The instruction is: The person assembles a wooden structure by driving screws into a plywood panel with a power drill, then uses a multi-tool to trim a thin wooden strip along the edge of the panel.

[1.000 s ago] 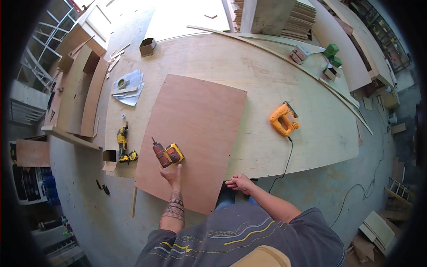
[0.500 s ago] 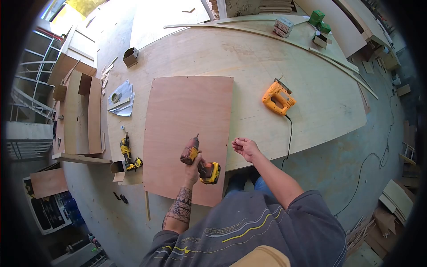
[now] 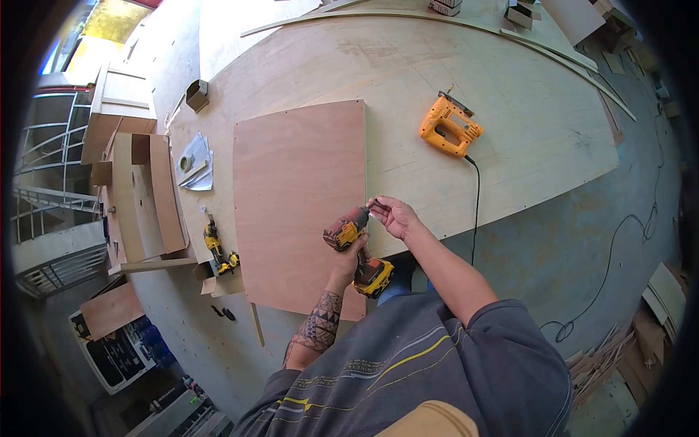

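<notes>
My left hand (image 3: 348, 264) is wrapped round the handle of a red-brown and yellow cordless impact driver (image 3: 345, 231), its yellow and black battery toward my body. The driver's nose points up and right, at the fingertips of my right hand (image 3: 394, 217). Those fingers are pinched at the bit end; whatever small thing they hold is too small to make out. Below both hands lies a reddish plywood panel (image 3: 298, 164), with small dark dots along its edges. Its right edge runs beneath the driver's tip.
An orange jigsaw (image 3: 453, 125) with a black cord rests on the big pale plywood sheet (image 3: 524, 156). Leftward are a second yellow power tool (image 3: 216, 245), a small cardboard box (image 3: 197, 95) and a tape roll (image 3: 185, 162) on papers. Thin wood strips (image 3: 429, 14) lie at the far side.
The driver has swung right and its nose now meets my right fingertips. My right hand has risen slightly toward it. The whole view has shifted and tilted a little.
</notes>
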Demonstrator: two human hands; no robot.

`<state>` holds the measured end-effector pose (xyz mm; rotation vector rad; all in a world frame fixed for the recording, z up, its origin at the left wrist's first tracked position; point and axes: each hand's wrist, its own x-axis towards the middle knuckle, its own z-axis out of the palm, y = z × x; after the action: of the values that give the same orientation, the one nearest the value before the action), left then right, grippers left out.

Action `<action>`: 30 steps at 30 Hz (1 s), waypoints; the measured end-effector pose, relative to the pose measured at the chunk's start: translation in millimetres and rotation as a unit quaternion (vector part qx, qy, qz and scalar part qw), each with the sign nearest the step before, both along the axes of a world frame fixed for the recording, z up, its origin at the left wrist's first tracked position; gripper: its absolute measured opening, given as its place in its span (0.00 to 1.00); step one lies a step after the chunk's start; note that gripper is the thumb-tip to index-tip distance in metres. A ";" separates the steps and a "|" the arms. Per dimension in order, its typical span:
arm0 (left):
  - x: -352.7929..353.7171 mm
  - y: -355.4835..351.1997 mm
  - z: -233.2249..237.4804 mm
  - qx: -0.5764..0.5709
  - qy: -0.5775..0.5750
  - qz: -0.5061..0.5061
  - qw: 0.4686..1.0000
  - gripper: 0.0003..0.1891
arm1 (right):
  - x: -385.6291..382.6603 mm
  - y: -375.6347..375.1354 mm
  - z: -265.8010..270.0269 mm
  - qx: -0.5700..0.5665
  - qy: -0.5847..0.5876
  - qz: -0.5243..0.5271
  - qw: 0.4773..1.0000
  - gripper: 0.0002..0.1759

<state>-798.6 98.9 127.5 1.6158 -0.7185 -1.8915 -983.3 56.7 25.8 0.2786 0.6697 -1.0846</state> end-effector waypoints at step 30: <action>-17.5 -224.9 -63.0 -0.039 -0.157 -0.035 0.986 0.12 | 67.1 -96.7 -107.9 -0.041 0.699 0.254 0.668 0.18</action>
<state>-816.1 -125.9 64.5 1.8819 -0.9775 -1.6480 -916.2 -40.0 -82.1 -0.9349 1.9215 -0.5910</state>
